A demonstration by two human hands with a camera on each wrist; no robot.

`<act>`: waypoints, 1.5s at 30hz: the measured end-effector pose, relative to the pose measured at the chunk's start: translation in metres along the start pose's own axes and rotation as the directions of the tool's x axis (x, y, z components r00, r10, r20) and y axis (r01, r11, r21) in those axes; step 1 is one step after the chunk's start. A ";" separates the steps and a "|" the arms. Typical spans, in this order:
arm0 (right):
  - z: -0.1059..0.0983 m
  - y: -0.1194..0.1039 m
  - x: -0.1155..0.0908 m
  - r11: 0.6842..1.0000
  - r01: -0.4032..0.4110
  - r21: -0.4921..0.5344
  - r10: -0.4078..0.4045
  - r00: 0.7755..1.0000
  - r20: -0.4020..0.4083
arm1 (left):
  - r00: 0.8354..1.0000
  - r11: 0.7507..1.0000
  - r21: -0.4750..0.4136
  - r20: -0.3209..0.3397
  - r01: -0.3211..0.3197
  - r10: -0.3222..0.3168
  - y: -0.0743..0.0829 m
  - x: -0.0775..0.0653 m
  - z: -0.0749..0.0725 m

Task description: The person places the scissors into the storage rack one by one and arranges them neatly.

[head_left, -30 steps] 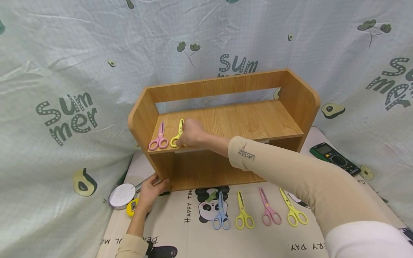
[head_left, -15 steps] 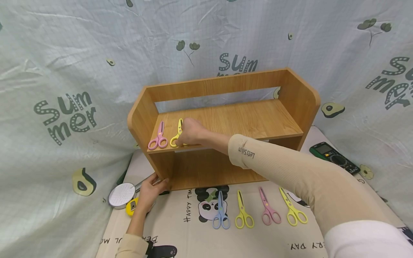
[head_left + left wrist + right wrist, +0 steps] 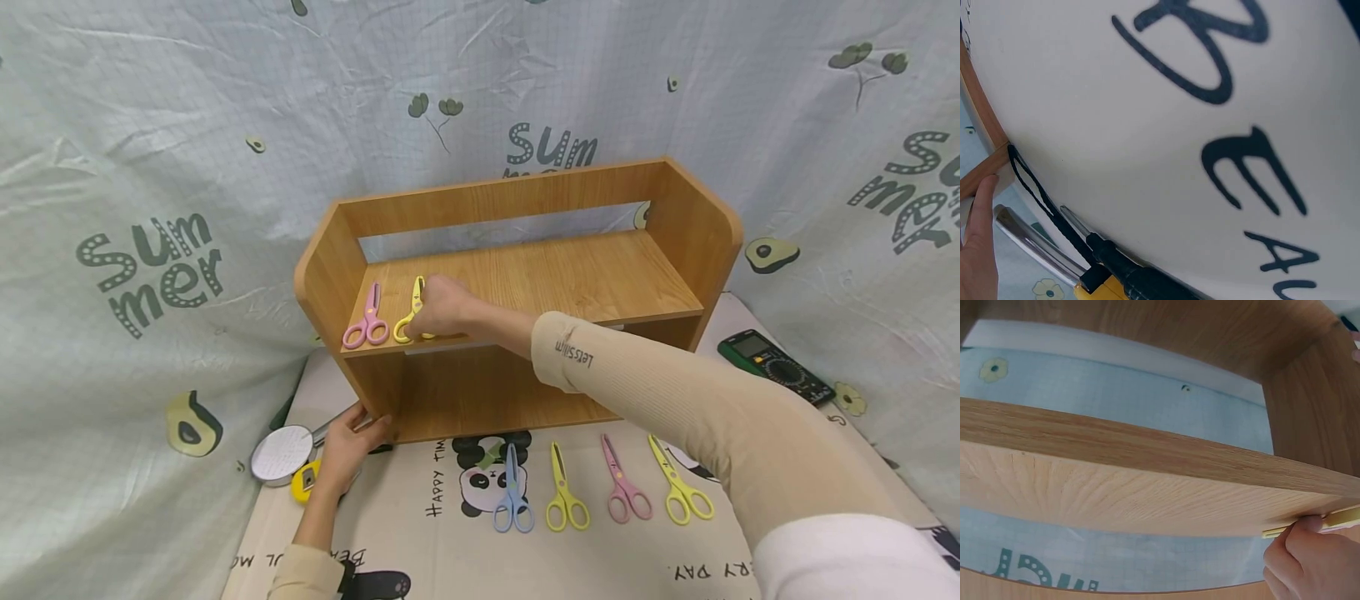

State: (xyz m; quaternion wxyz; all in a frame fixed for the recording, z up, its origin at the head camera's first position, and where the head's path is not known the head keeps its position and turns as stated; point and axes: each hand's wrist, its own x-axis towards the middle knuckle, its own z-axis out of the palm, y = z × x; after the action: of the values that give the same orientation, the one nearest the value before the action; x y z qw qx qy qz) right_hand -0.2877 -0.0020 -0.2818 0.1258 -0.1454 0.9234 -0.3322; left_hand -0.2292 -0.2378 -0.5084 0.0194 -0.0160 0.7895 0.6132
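Observation:
A small two-level wooden desk shelf [image 3: 517,283] stands on the table. On its upper board, pink scissors [image 3: 367,319] lie at the left end, blades away from me. Beside them, yellow scissors [image 3: 417,297] lie partly covered by my right hand [image 3: 444,308], which pinches them at the board; their yellow edge also shows by the fingers [image 3: 1300,540] in the right wrist view. My left hand [image 3: 351,446] holds the lower front corner of the shelf's left side panel, thumb at the front edge. In the left wrist view, one finger [image 3: 984,206] lies along the wood.
In front of the shelf lie blue scissors [image 3: 513,492], yellow scissors [image 3: 566,492], pink scissors [image 3: 625,483] and more yellow scissors [image 3: 678,483]. A multimeter [image 3: 776,367] lies at right. A round white object [image 3: 282,455], a yellow tape measure [image 3: 305,482] and a screwdriver [image 3: 1129,269] are by my left hand.

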 end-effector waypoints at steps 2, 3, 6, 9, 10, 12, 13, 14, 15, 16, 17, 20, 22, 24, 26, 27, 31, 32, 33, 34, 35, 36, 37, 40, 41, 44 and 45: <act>-0.001 0.000 -0.001 1.000 0.006 0.015 -0.006 1.000 0.006 | 1.000 1.000 0.003 -0.002 -0.001 0.001 0.000 0.000 0.000; -0.001 0.001 -0.002 1.000 0.009 0.023 -0.009 1.000 0.009 | 1.000 1.000 0.003 -0.002 -0.002 0.002 0.000 0.000 0.000; -0.002 0.002 -0.005 0.998 0.016 0.053 -0.017 1.000 0.024 | 1.000 1.000 0.005 0.004 0.005 -0.005 0.000 0.000 0.000; -0.006 0.004 -0.012 0.993 0.024 0.115 -0.028 0.999 0.036 | 1.000 1.000 0.011 0.004 0.021 -0.022 0.000 -0.002 -0.002; -0.008 0.005 -0.014 0.990 0.032 0.137 -0.037 0.999 0.036 | 1.000 1.000 0.012 0.002 0.026 -0.026 0.000 -0.002 -0.002; -0.012 0.008 -0.022 0.981 0.059 0.184 -0.063 0.998 0.017 | 1.000 0.999 0.019 -0.005 0.030 -0.030 -0.001 -0.002 -0.004; -0.015 0.010 -0.026 0.976 0.083 0.200 -0.084 0.996 0.000 | 1.000 0.999 0.023 -0.009 0.028 -0.028 -0.001 -0.002 -0.004; -0.017 0.012 -0.030 0.970 0.107 0.217 -0.106 0.994 -0.016 | 1.000 0.999 0.027 -0.012 0.026 -0.025 -0.001 -0.002 -0.005; -0.019 0.014 -0.035 0.964 0.133 0.231 -0.129 0.991 -0.034 | 1.000 0.999 0.028 -0.010 0.023 -0.023 -0.001 -0.001 -0.005; -0.020 0.016 -0.041 0.955 0.162 0.248 -0.153 0.987 -0.054 | 1.000 0.999 0.030 -0.009 0.022 -0.022 -0.001 0.000 -0.005; -0.021 0.019 -0.047 0.946 0.194 0.261 -0.181 0.981 -0.074 | 1.000 0.999 0.034 -0.008 0.023 -0.023 -0.001 0.000 -0.005; -0.019 0.030 -0.066 0.921 0.276 0.275 -0.251 0.960 -0.123 | 1.000 0.999 0.029 -0.005 0.020 -0.020 0.000 0.000 -0.005; -0.015 0.038 -0.079 0.909 0.312 0.275 -0.281 0.949 -0.145 | 1.000 0.999 0.022 -0.011 0.024 -0.023 0.001 0.000 -0.005; -0.008 0.048 -0.092 0.910 0.310 0.276 -0.278 0.949 -0.151 | 0.999 0.999 0.014 -0.013 0.031 -0.031 0.002 -0.002 -0.004; 0.001 0.059 -0.105 0.911 0.283 0.299 -0.251 0.958 -0.142 | 0.999 0.999 0.006 -0.015 0.039 -0.039 0.002 -0.003 -0.003; 0.006 0.065 -0.110 0.912 0.265 0.312 -0.233 0.963 -0.138 | 0.999 0.999 0.000 -0.015 0.045 -0.045 0.002 -0.003 -0.003; 0.025 0.092 -0.127 0.910 0.195 0.365 -0.162 0.980 -0.120 | 0.999 0.999 -0.018 -0.013 0.032 -0.032 0.001 -0.002 -0.001; 0.030 0.099 -0.130 0.910 0.183 0.373 -0.149 0.982 -0.118 | 1.000 0.999 -0.017 -0.014 0.028 -0.028 0.001 -0.002 -0.001; 0.035 0.105 -0.132 0.908 0.172 0.381 -0.139 0.984 -0.114 | 1.000 1.000 -0.016 -0.016 0.024 -0.025 0.001 -0.001 0.000; 0.041 0.112 -0.134 0.907 0.158 0.391 -0.125 0.986 -0.108 | 1.000 1.000 -0.013 -0.017 0.025 -0.025 0.001 -0.001 0.000; 0.047 0.119 -0.136 0.904 0.147 0.400 -0.115 0.988 -0.104 | 0.999 1.000 -0.005 -0.017 0.028 -0.028 0.001 -0.001 0.000; 0.053 0.126 -0.138 0.900 0.138 0.413 -0.107 0.989 -0.097 | 0.999 1.000 0.001 -0.017 0.030 -0.030 0.001 0.000 0.000; 0.059 0.133 -0.140 0.895 0.127 0.428 -0.097 0.991 -0.090 | 0.999 0.999 0.004 -0.016 0.035 -0.035 0.001 0.000 0.001; 0.080 0.150 -0.147 0.879 0.091 0.467 -0.072 0.996 -0.057 | 0.999 0.999 0.013 -0.016 0.043 -0.043 0.002 -0.001 0.001; 0.087 0.156 -0.150 0.877 0.086 0.473 -0.071 0.996 -0.049 | 0.999 0.999 0.014 -0.017 0.042 -0.042 0.002 -0.001 0.002; 0.107 0.168 -0.156 0.871 0.060 0.488 -0.057 0.998 -0.022 | 0.999 0.999 0.017 -0.024 0.039 -0.039 0.002 -0.002 0.003; 0.114 0.171 -0.157 0.869 0.056 0.491 -0.054 0.998 -0.018 | 0.999 0.999 0.023 -0.028 0.040 -0.039 0.001 -0.002 0.004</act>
State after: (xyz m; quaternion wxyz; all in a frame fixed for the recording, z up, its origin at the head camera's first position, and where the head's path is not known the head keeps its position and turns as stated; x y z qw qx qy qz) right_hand -0.1367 0.1137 -0.4569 0.1473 -0.1340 0.8045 -0.5596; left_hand -0.2275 -0.2341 -0.5080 0.0207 -0.0400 0.7962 0.6033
